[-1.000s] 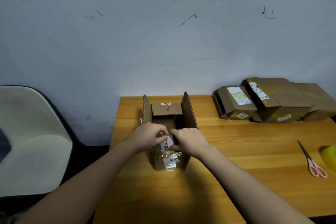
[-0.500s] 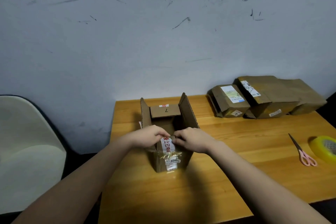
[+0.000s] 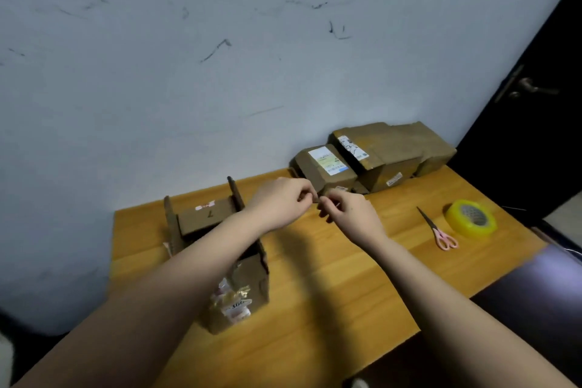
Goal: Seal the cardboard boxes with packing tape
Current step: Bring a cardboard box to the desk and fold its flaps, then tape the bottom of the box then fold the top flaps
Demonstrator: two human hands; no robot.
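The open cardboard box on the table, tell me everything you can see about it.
The open cardboard box is brown corrugated card, standing upright near the left end of the wooden table. Its two long flaps stick up; the far short flap, marked with a 7 and a bit of red and white sticker, folds inward. Torn labels and shiny old tape cling to the near face. The left forearm crosses above it and hides part of the opening, so the contents cannot be told. Neither hand grips it.
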